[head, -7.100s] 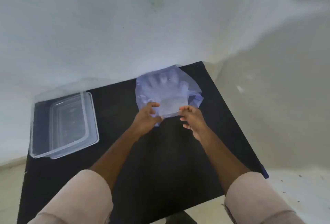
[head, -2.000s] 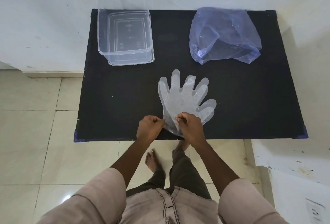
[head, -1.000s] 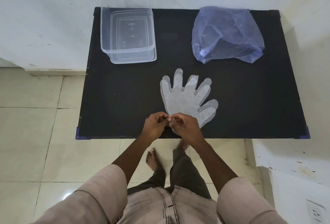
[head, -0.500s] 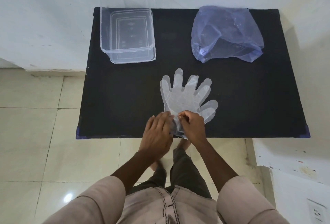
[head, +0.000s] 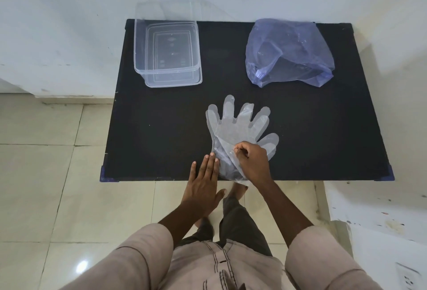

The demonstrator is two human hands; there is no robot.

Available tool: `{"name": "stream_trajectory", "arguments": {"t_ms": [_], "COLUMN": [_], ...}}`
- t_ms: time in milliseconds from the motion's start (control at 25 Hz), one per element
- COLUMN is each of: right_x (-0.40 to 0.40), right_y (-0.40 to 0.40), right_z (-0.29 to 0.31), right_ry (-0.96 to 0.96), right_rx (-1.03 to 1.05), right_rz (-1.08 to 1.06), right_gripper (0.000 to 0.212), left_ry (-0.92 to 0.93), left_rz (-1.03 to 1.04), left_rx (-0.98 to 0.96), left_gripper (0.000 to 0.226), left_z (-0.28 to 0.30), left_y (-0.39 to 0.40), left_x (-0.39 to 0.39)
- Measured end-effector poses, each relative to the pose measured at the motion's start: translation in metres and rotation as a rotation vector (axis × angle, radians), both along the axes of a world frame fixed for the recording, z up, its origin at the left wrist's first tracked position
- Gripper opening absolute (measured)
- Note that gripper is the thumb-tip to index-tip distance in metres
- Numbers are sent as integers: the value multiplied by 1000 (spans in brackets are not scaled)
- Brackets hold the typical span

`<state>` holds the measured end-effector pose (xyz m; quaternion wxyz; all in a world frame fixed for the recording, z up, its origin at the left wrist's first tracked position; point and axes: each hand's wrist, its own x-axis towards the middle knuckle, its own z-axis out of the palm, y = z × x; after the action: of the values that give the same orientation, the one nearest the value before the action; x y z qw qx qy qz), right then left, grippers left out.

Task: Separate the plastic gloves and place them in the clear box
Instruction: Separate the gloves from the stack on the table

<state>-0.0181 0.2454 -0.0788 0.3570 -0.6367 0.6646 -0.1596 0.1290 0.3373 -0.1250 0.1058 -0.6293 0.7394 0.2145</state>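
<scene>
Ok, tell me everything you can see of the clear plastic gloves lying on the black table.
The thin clear plastic gloves lie flat on the black table near its front edge, fingers fanned toward the wall, layers overlapping. The cuff end is crumpled and overhangs the edge. The right hand pinches a layer up at the cuff; the left hand lies flat, fingertips at the cuff's left side.

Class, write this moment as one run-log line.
stage: separating | left hand: flat beside gloves | right hand: pinching top layer | box: empty | bag: table's far right
</scene>
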Motion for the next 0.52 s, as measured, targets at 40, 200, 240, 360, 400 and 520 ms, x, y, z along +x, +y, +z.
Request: {"name": "stream_trajectory", "arguments": {"t_ms": [40, 200, 240, 360, 400, 520], "right_x": [-3, -23, -29, -42, -46, -57], "right_y": [-5, -35, -44, -72, -80, -102], "right_z": [8, 49, 61, 96, 107, 134], "right_ry": [1, 76, 107, 195, 228, 293], "right_rx": [-29, -159, -187, -248, -267, -336], "right_rz": [4, 44, 53, 46, 40, 37], "right_gripper": [25, 15, 14, 16, 17, 22], "left_ry": [-16, -40, -37, -34, -28, -34], "left_rz": [-10, -17, -23, -38, -37, -53], "left_rx": [7, 38, 51, 69, 75, 90], "left_gripper": [83, 87, 88, 88, 89, 89], "left_z": [2, 13, 15, 17, 18, 20], "left_y": [-1, -4, -5, -5, -6, -8], "left_x": [0, -2, -2, -1, 0, 1]}}
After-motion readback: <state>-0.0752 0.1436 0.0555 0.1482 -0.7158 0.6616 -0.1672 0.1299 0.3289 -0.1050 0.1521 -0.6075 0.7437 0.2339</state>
